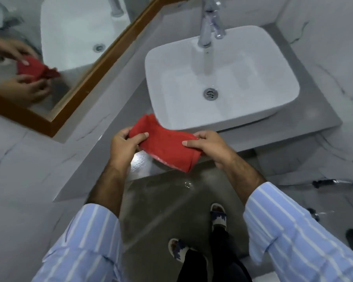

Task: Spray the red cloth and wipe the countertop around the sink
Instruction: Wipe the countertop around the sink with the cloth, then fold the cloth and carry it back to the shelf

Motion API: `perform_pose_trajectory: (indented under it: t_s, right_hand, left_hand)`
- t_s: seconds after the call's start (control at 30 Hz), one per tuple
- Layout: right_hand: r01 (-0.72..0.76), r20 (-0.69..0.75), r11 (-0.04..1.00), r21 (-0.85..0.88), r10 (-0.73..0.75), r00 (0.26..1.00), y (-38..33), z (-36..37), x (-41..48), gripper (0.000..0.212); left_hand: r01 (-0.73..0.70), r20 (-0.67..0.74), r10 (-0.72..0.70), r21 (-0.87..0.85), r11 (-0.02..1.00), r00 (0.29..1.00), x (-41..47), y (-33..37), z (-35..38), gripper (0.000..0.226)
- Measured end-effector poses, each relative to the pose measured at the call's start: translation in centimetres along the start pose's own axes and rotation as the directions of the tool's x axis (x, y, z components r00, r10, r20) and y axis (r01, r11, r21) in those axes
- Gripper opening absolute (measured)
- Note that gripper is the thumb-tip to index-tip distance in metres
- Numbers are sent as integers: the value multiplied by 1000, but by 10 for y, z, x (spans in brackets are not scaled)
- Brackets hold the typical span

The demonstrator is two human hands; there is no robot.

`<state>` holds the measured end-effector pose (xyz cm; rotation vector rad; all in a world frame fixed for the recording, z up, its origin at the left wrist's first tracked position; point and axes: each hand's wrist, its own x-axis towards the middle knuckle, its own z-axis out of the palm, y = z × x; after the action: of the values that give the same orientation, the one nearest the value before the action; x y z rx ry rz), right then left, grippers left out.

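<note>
A red cloth (167, 145) is stretched between both hands in front of the sink's near corner, just above the countertop edge. My left hand (123, 146) pinches its left end and my right hand (209, 146) pinches its right end. The white rectangular sink (273, 58) sits on the grey countertop (306, 121). No spray bottle is in view.
A chrome tap (209, 23) rises behind the basin, with water running from it toward the drain (210, 94). A wood-framed mirror (94, 64) hangs on the left wall and reflects the hands and cloth. Below is a wet grey floor (161, 210) with my sandalled feet.
</note>
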<state>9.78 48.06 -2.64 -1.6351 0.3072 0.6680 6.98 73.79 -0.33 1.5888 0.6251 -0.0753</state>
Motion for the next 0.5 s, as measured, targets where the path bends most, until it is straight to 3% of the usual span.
perform_pose_trajectory:
  t_s: [0.27, 0.4, 0.5]
  right_hand:
    - [-48, -121, 964, 260, 82, 989, 0, -133, -70, 26]
    - [-44, -201, 929, 369, 126, 971, 15, -204, -104, 10]
    - [-35, -298, 908, 418, 173, 939, 35, -249, -131, 10]
  left_hand:
    - [-20, 242, 11, 33, 999, 970, -47, 54, 124, 15]
    - [-58, 370, 19, 96, 994, 929, -63, 73, 208, 17]
    - [-101, 478, 21, 143, 985, 878, -74, 81, 274, 17]
